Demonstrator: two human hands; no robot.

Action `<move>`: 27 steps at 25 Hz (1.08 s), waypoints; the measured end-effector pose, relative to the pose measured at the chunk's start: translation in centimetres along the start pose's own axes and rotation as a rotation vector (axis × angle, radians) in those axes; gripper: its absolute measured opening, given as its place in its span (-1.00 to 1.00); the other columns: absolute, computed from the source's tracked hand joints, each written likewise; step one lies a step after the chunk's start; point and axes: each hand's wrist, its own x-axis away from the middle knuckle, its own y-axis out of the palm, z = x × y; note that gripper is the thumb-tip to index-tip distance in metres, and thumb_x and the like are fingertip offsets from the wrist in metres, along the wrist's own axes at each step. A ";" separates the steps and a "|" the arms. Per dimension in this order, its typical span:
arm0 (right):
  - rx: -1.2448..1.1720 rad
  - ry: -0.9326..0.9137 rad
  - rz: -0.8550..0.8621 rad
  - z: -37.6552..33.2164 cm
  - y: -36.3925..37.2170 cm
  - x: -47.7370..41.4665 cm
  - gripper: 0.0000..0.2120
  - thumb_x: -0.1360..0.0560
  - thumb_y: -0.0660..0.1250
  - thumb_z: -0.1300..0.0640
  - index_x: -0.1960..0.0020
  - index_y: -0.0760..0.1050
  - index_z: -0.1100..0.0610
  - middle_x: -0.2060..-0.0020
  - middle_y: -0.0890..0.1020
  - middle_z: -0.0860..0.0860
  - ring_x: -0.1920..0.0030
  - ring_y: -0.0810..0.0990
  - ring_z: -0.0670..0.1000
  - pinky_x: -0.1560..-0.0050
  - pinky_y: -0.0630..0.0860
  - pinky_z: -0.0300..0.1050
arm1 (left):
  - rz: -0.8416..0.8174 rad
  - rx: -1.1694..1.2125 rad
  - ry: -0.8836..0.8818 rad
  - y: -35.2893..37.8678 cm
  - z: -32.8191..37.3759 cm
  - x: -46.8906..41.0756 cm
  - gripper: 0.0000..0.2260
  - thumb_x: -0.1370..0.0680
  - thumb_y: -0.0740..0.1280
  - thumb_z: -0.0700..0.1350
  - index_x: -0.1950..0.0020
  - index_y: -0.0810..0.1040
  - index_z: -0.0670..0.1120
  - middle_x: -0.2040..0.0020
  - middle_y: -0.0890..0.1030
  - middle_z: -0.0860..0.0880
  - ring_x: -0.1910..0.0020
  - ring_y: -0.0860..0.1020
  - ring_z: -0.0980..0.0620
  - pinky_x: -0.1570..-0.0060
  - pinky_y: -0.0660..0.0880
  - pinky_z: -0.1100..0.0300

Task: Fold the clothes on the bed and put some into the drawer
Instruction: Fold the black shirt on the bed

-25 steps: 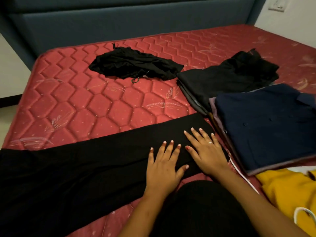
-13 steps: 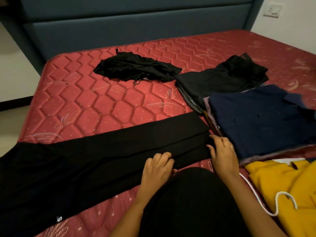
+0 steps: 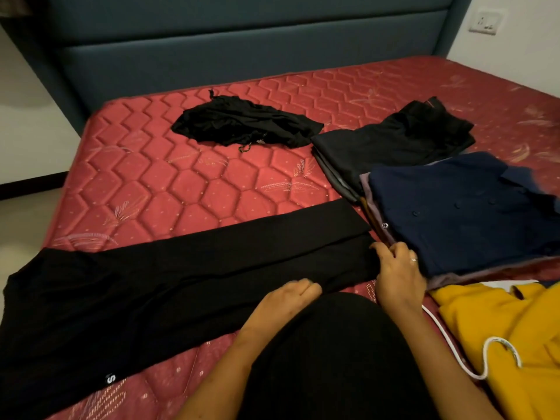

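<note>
Garment check: long matte black knit garment (image 3: 181, 292) is lying flat as a band across the red hexagon-quilted mattress (image 3: 181, 189). Palms that were pressing it flat a second ago are now curling. Left hand (image 3: 291, 294) is taking the near edge in its grip, and right hand (image 3: 397, 274) is pinching the right end, beside the folded navy buttoned shirt (image 3: 469, 213). Smoothing is looking finished; a crosswise fold is probably starting.

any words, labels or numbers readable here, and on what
"S": white letter on a small black tag at the near edge of the black garment; it appears turned sideways.
Socket on the wall: any marking on it is too small to read.
No other text shows on the remaining clothes or the mattress.
</note>
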 end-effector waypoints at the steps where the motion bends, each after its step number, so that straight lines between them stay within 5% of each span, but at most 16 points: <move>1: 0.005 0.012 -0.006 -0.1 -0.1 -0.1 -0.56 -0.51 0.27 0.31 -0.34 0.43 0.02 -0.14 0.45 0.10 -0.14 0.42 0.14 0.11 0.53 0.06 | -0.024 0.061 -0.025 -0.6 0.3 -0.1 -0.76 -0.58 0.27 -0.08 -0.22 0.33 0.05 -0.14 0.47 0.03 -0.04 0.52 0.05 0.01 0.52 0.14; 3: -0.017 -0.071 0.062 -0.5 -0.4 -0.6 -0.55 -0.44 0.31 0.35 -0.28 0.50 0.03 -0.14 0.49 0.11 -0.10 0.44 0.18 0.08 0.51 0.07 | 0.021 0.107 -0.055 -1.6 1.0 -0.6 -0.77 -0.59 0.24 -0.07 -0.21 0.30 0.11 -0.12 0.53 0.02 -0.03 0.55 0.04 0.02 0.47 0.19; 6: -0.152 -0.448 0.206 -2.5 0.1 -2.5 -0.53 -0.32 0.23 0.32 -0.19 0.58 0.10 -0.09 0.59 0.09 -0.06 0.54 0.18 0.03 0.51 0.04 | 0.474 0.158 -0.105 -2.6 1.2 -3.0 -0.91 -0.57 0.19 -0.04 -0.06 0.32 0.08 0.11 0.60 -0.03 0.14 0.56 -0.02 0.18 0.47 0.11; 8: -0.218 -0.664 0.070 -4.8 0.7 -3.8 -0.51 -0.41 0.13 0.17 -0.31 0.50 0.13 -0.21 0.57 0.08 -0.21 0.53 0.12 -0.20 0.47 0.02 | 0.628 0.053 -0.174 -1.9 -0.1 -4.4 -0.82 -0.53 0.17 -0.07 -0.10 0.44 0.04 0.08 0.62 0.01 0.09 0.57 0.00 0.17 0.51 0.11; 11: -0.042 -0.678 -0.168 -5.6 3.7 -4.3 -0.41 -0.54 -0.08 -0.18 -0.52 0.21 -0.03 -0.47 0.33 -0.02 -0.48 0.27 0.05 -0.45 0.16 0.06 | 0.367 -0.179 -0.368 0.8 -2.3 -4.8 -0.57 -0.51 0.12 0.06 -0.32 0.50 -0.02 -0.27 0.56 -0.02 -0.27 0.51 -0.03 -0.19 0.50 -0.04; 13: 0.050 -0.541 -0.169 -4.7 4.9 -4.5 -0.38 -0.52 -0.17 -0.26 -0.54 0.12 -0.13 -0.51 0.25 -0.07 -0.52 0.17 0.05 -0.48 0.05 0.12 | 0.298 -0.237 -0.433 2.3 -2.8 -4.5 -0.53 -0.53 0.09 0.13 -0.38 0.47 0.03 -0.35 0.50 0.00 -0.35 0.46 -0.04 -0.27 0.39 -0.13; 19: 0.160 -0.247 -0.290 -3.6 2.8 -4.4 -0.46 -0.63 -0.08 -0.16 -0.57 -0.10 -0.11 -0.56 0.04 -0.03 -0.55 0.01 0.07 -0.49 0.00 0.11 | 0.182 -0.165 -0.524 1.5 -2.2 -2.1 -0.39 -0.51 -0.06 0.33 -0.52 0.21 0.14 -0.53 0.26 -0.03 -0.52 0.18 -0.09 -0.43 0.06 -0.20; 23: 0.314 -0.037 -0.522 -5.9 -2.0 -4.6 -0.40 -0.63 0.00 -0.01 -0.57 -0.20 0.03 -0.57 -0.07 0.10 -0.56 -0.09 0.12 -0.52 -0.07 0.13 | -0.070 -0.111 -0.591 -1.0 -2.8 3.9 -0.08 -0.27 -0.18 0.59 -0.56 -0.12 0.20 -0.59 -0.11 0.05 -0.56 -0.16 0.01 -0.44 -0.23 -0.20; 27: 0.274 -0.300 -0.411 -16.0 -5.6 -1.2 -0.36 -0.58 0.11 0.05 -0.58 -0.06 0.09 -0.57 -0.05 0.08 -0.56 -0.10 0.10 -0.50 -0.11 0.17 | -0.190 -0.220 -0.710 -7.5 -5.9 13.2 -0.26 -0.48 0.12 0.41 -0.56 0.00 0.15 -0.58 0.00 0.04 -0.56 -0.06 0.01 -0.45 -0.16 -0.20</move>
